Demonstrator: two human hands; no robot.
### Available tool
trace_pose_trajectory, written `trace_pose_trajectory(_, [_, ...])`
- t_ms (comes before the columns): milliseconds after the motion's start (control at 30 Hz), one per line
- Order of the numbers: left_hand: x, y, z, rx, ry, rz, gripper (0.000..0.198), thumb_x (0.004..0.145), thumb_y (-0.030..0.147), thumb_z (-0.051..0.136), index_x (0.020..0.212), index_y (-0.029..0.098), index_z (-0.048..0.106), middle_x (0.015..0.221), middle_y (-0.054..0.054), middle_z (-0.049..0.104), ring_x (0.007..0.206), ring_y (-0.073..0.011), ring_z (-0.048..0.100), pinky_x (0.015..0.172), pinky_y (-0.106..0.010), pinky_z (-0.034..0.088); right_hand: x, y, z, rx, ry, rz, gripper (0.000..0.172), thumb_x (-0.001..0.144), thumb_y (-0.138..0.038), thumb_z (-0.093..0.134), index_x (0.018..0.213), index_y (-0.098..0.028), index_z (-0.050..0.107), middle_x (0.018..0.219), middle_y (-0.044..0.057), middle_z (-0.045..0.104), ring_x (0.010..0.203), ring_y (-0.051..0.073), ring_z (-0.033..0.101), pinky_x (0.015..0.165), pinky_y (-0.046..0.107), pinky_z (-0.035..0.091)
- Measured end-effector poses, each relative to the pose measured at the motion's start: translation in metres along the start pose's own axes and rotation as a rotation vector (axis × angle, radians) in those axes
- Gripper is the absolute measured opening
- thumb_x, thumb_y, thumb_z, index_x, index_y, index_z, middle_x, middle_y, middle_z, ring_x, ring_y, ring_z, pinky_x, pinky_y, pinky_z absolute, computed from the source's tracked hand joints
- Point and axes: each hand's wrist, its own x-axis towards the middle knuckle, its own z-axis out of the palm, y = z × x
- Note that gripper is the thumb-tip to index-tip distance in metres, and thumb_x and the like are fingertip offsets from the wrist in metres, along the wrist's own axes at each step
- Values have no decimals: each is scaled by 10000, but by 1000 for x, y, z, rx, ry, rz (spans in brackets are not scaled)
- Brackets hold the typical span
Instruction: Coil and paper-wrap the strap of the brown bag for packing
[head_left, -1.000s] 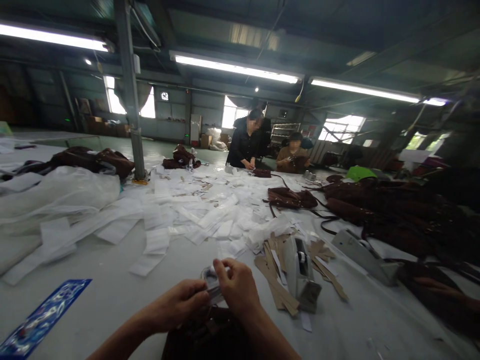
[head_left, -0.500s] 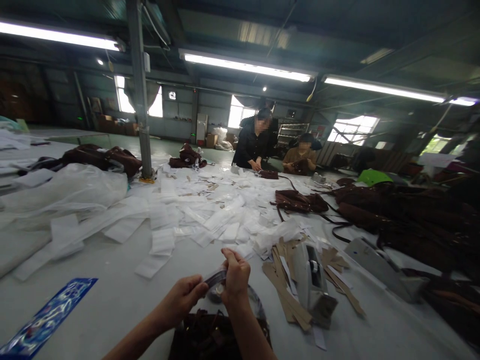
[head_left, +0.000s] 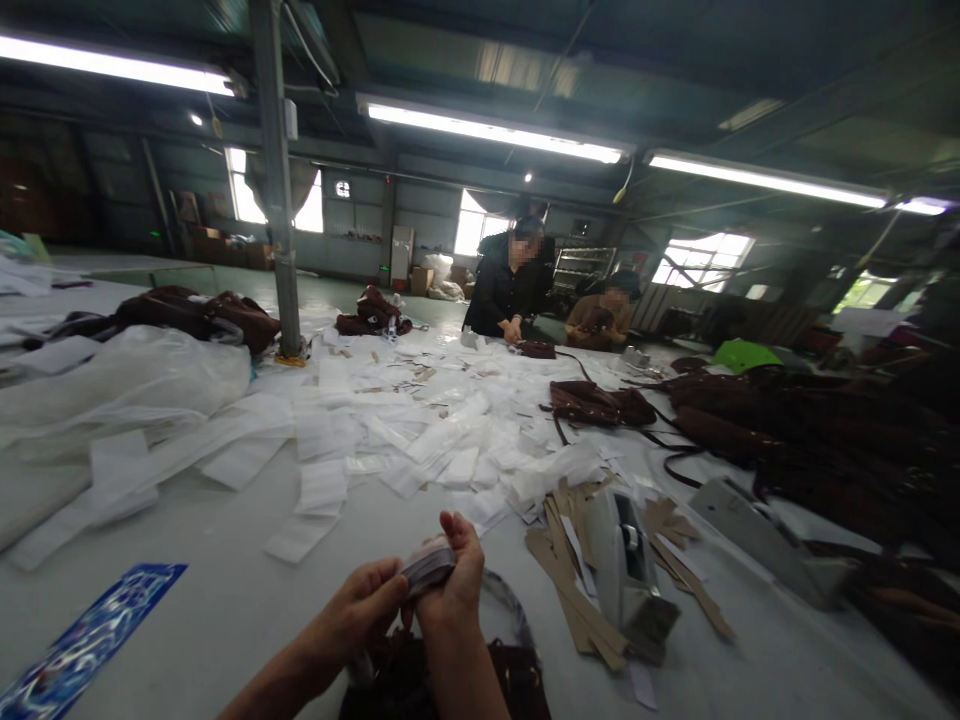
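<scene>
A dark brown handbag (head_left: 525, 680) lies at the table's near edge, below my hands. Its arched handle (head_left: 517, 605) has a pale, see-through wrapping on the part that rises at the right. Between my hands a greyish wrapped stretch (head_left: 431, 564) shows, apparently of this same handle. My left hand (head_left: 371, 600) pinches its left end between thumb and fingers. My right hand (head_left: 454, 580) curls around the right end, palm partly turned up. Fingers hide where the wrapping ends.
To the right stand a grey tape dispenser (head_left: 630, 570) and brown card strips (head_left: 570, 590), with another dispenser (head_left: 772, 540) beyond. White wrapping sheets (head_left: 450, 440) litter the middle. A blue patterned packet (head_left: 97, 640) lies left. Brown bags (head_left: 810, 420) pile up right. Two people work opposite.
My right hand has rolled over, its palm turning upward, and sits slightly lower. My left hand has come closer to it. More of the pale wrapped stretch shows between them.
</scene>
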Motion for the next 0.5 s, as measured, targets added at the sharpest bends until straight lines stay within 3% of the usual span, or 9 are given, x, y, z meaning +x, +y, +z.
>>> trace_pose_trajectory(133, [2,-7,-2,-88,79,33,460,784,599,571,667,157,522,443,110,304,368,-26,181,366,-186,119,-9,9,3,85,50,86,425,735,-629,545,856,-222,516,467,-101,404,361,107,426,394,229,338])
trace_pose_trajectory(333, [5,-10,-6,-187,124,22,437,769,582,604,686,164,511,437,123,285,353,-16,151,365,-188,72,-20,17,8,74,-51,-33,542,704,-700,595,916,-203,562,466,-109,396,363,74,363,351,185,247])
trace_pose_trajectory(500, [8,-9,-8,-225,183,23,452,742,605,620,703,167,513,418,138,253,348,-14,126,358,-177,71,-20,24,9,16,-130,-81,612,707,-713,582,1012,-182,603,497,-97,414,396,73,359,402,200,270])
